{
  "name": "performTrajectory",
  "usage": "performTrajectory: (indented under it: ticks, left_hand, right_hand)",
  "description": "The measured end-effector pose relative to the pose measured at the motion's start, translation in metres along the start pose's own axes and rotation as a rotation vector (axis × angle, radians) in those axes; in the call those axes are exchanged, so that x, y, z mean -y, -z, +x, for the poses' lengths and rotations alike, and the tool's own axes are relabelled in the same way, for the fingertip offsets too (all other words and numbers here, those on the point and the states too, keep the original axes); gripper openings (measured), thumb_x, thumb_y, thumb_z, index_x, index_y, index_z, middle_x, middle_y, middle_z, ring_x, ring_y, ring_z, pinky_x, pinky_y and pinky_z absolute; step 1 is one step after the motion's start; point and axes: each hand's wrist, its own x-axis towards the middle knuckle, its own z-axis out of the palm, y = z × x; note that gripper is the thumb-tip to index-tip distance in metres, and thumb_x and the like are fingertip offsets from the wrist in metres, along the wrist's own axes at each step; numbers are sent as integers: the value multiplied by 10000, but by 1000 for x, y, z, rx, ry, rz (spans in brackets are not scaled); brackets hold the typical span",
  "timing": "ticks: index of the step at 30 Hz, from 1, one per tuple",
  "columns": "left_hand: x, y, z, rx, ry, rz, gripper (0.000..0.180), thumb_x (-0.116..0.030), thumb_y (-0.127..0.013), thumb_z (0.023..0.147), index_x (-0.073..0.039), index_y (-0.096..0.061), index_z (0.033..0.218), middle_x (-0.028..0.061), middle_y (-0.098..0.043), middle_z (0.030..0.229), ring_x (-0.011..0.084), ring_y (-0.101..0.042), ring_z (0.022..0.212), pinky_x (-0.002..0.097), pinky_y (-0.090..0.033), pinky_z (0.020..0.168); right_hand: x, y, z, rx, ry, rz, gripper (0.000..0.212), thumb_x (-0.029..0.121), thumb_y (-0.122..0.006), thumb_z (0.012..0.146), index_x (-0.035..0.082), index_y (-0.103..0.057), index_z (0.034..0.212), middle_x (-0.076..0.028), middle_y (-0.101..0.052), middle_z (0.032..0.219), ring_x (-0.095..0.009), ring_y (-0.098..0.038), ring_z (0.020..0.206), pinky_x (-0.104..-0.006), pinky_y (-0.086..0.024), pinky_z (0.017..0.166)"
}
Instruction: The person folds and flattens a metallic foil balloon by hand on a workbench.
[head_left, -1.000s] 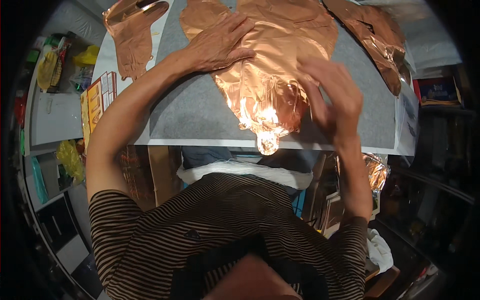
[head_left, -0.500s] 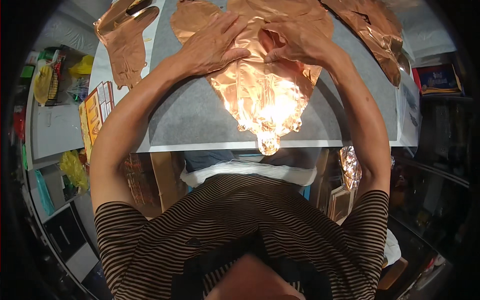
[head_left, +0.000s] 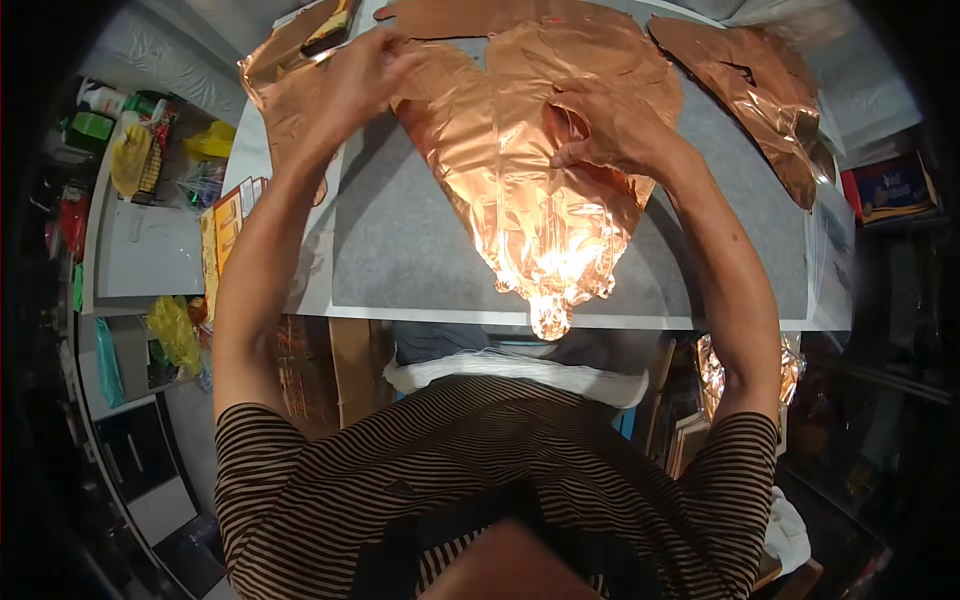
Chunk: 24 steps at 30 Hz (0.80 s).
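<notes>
The right grip (head_left: pixel 618 128), loosely parted, touches copper foil (head_left: pixel 500 180) beneath it; the left grip (head_left: pixel 362 85) is too blurred to tell whether closed.

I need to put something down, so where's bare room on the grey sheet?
The grey sheet is bare left of the big copper foil, toward the left forearm, and between the right forearm and the right-hand foil piece. It's crowded farther up: foil, the left hand and the right hand.
</notes>
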Motion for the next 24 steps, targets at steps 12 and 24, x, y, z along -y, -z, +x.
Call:
performTrajectory:
  ticks: [12, 24]
  left_hand:
    - [-13, 30, 4, 330, 347, 247, 476, -423, -871, 824, 9, -681, 761, 77, -625, 642, 145, -571, 552, 351, -437, 500]
    - [-10, 22, 7, 370, 664, -483, 237, -199, -793, 911, -27, -696, 1042, 23, -704, 874, 85, -645, 684, 229, -527, 618]
  right_hand:
    - [-5, -2, 3, -5, 13, -6, 879, 481, -887, 759, -28, -606, 1419, -197, -551, 1537, -371, -505, 1431, -440, -417, 1186]
    - [-8, -4, 5, 80, -39, -15, 735, 419, -896, 745, 18, -657, 1313, -168, -642, 1378, -375, -600, 1293, -473, -489, 1062]
